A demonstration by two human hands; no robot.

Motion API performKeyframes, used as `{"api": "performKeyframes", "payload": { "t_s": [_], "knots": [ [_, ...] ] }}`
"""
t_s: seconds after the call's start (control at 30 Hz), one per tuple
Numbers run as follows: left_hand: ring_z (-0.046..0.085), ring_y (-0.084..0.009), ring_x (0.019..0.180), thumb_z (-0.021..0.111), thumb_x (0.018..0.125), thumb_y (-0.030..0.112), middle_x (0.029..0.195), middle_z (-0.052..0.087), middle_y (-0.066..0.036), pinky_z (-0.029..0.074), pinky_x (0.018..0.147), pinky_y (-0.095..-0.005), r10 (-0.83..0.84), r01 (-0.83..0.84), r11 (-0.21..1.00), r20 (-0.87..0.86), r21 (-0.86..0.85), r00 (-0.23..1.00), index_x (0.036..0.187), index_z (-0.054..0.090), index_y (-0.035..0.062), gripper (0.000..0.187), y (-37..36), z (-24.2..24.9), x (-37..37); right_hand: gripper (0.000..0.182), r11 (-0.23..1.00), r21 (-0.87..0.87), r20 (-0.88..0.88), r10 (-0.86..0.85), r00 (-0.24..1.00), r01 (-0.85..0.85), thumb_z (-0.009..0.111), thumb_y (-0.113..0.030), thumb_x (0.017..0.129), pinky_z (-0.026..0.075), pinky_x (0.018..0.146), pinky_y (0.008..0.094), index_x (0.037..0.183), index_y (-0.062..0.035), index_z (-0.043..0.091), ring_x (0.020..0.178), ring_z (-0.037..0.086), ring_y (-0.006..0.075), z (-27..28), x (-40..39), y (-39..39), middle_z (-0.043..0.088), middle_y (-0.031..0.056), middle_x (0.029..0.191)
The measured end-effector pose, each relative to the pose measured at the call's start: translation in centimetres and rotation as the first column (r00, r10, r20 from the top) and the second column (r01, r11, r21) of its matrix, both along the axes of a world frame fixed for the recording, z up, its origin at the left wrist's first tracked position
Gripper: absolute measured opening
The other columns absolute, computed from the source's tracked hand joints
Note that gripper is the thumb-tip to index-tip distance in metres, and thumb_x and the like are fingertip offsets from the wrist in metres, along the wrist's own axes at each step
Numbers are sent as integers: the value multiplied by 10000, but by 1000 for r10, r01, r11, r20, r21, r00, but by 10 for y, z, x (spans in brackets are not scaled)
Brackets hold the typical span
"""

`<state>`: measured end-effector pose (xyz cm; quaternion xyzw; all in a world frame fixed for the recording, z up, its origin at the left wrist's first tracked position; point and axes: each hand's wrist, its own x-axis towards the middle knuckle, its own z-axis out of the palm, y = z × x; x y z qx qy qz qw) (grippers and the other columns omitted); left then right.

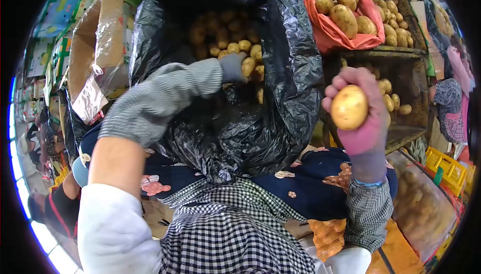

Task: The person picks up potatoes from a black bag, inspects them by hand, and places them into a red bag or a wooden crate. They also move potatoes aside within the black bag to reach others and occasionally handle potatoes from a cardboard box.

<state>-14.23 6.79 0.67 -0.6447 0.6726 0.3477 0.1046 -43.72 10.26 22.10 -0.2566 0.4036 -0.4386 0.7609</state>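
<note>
My right hand (pixel 368 116), in a pink and grey glove, is raised right of the black bag with its fingers curled around a large pale potato (pixel 349 107). My left hand (pixel 233 67), in a grey glove with a checked sleeve cover, reaches down into the black plastic bag (pixel 295 73). Its fingers close on a potato (pixel 248 67) at the edge of the pile. More potatoes (pixel 223 36) lie deeper in the bag, partly in shadow. The bag's mouth is spread wide in front of my lap.
At the upper right, a red bag (pixel 320 31) of large potatoes sits by a wooden bin (pixel 408 51) holding more potatoes. An opened cardboard box (pixel 107 33) stands left. A yellow crate (pixel 446 169) and a filled clear sack (pixel 421 199) are at right. Other people (pixel 453 93) are nearby.
</note>
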Motion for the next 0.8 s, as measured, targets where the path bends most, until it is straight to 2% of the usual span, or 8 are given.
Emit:
{"api": "performKeyframes", "payload": {
  "t_s": [0.17, 0.3, 0.47, 0.53, 0.57, 0.63, 0.7, 0.8],
  "knots": [
    [544, -354, 1121, 787, 610, 296, 1192, 571, -181, 435, 976, -407, -155, 4, 883, -282, -470, 947, 1349, 467, 91, 831, 34, 143, -5, 643, 943, 59, -216, 333, 918, -329, 682, -166, 881, 576, 654, 342, 1408, 1, 354, 860, 666, 224, -27, 25, 15, 579, 130, 1143],
    [540, -356, 1116, 779, 594, 258, 1201, 567, -165, 433, 977, -419, -373, 106, 701, -236, -706, 897, 1346, 473, 95, 828, 62, 217, -17, 693, 941, -20, -31, 337, 941, -338, 735, -185, 850, 564, 709, 318, 1407, -29, 353, 972, 609, 148, -17, 74, 35, 591, 77, 1121],
    [449, -383, 1266, 823, 597, 220, 1378, 453, -207, 399, 1041, -440, -570, 159, 504, -189, -849, 800, 1402, 398, 22, 932, 74, 272, -14, 494, 976, -219, -52, 11, 999, -22, 751, -166, 837, 551, 765, 286, 1257, -46, 519, 920, 634, 148, 40, 73, 82, 620, 69, 1128],
    [395, -382, 1317, 778, 657, 244, 1423, 399, -228, 345, 1089, -419, -566, 112, 499, -225, -859, 793, 1430, 358, 2, 913, 74, 264, -1, 687, 929, -311, 79, -183, 980, 199, 785, -140, 792, 544, 669, 267, 1369, -49, 424, 795, 630, 126, 67, 43, 121, 593, 71, 1157],
    [377, -385, 1329, 746, 697, 198, 1438, 372, -237, 323, 1103, -418, -550, 101, 515, -239, -851, 800, 1442, 333, -1, 874, 77, 259, 11, 767, 882, -370, 38, -300, 953, 292, 790, -94, 768, 539, 772, 292, 1410, -46, 373, 921, 624, 143, 97, 26, 146, 572, 77, 1192],
    [371, -385, 1330, 701, 734, 133, 1434, 367, -235, 314, 1108, -423, -534, 157, 493, -155, -856, 831, 1445, 316, -3, 820, 82, 244, 29, 635, 464, -870, -285, -750, 597, 166, 734, -96, 796, 514, 852, 340, 1345, -21, 423, 994, 593, 185, 146, -16, 199, 584, 90, 1137],
    [376, -388, 1323, 669, 747, 86, 1424, 370, -228, 318, 1106, -420, -502, 120, 567, -227, -815, 834, 1437, 319, 0, 778, 79, 204, 53, 448, 238, -953, -145, -902, 406, 189, 665, -181, 848, 539, 763, 355, 1230, -8, 511, 826, 627, 218, 187, -56, 265, 627, 108, 986],
    [381, -387, 1318, 655, 756, 77, 1407, 385, -225, 338, 1092, -415, -483, 129, 631, -258, -765, 837, 1428, 331, 9, 749, 77, 188, 66, 323, -156, -987, 149, -975, -168, 30, 628, -171, 899, 506, 605, 205, 1140, 42, 596, 702, 632, 128, 287, -90, 307, 674, 101, 883]
  ]
}}
